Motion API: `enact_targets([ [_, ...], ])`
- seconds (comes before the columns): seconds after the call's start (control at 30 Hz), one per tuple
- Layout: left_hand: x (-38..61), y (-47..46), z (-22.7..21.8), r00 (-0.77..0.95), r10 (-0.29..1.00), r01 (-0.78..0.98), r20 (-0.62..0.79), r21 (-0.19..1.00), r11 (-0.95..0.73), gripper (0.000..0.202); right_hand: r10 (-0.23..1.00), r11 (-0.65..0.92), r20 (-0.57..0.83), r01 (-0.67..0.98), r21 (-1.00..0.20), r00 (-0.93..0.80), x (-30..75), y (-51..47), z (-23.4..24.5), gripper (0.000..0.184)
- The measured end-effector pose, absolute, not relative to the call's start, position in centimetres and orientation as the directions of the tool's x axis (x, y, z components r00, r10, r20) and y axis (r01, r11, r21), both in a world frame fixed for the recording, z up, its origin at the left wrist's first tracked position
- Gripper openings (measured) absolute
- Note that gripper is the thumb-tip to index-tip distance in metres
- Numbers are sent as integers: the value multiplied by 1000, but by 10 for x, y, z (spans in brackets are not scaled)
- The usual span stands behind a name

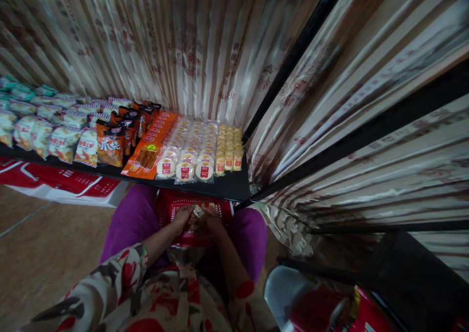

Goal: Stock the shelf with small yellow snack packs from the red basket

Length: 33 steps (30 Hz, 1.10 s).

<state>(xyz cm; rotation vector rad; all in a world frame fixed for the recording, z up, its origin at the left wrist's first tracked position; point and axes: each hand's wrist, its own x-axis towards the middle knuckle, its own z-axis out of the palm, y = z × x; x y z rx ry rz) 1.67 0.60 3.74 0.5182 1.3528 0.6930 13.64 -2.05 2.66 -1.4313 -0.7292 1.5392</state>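
Note:
Between my knees, a red plastic basket sits just below the shelf edge, and both hands are over it. My left hand is closed at the left side of a small pale wrapped snack. My right hand grips the same snack from the right, its fingers partly hidden. Another small yellowish packet shows just beyond my right fingers. In front of me on the black shelf stand rows of small yellow wrapped cakes and round white wrapped crackers.
Left along the shelf are an orange snack bag, dark orange bags and several white bags. A red and white crate lies beneath. Black poles and patterned curtains close in behind and right. A grey container stands lower right.

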Motion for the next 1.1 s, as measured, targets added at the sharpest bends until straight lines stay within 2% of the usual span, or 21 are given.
enact_targets([
  [0.2, 13, 6, 44, 68, 708, -202, -703, 685, 700, 19, 862, -464, -496, -234, -855, 104, 145, -25, 37, 35],
  [0.4, 12, 4, 49, 22, 704, -293, -709, 669, 683, 12, 842, -483, -525, -262, -836, 123, 148, -32, 44, 41],
  [0.67, 11, 1, 58, 28, 671, -380, -741, 613, 693, 9, 868, -459, -483, -183, -869, 116, 151, -36, 62, 42],
  [0.9, 10, -3, 62, 62, 662, -417, -747, 583, 697, 9, 888, -445, -456, -153, -882, 47, 152, -40, 71, 32],
  [1.1, 10, -7, 73, 101, 639, -428, -762, 546, 720, 11, 883, -440, -459, -173, -881, 96, 154, -42, 74, 40],
])
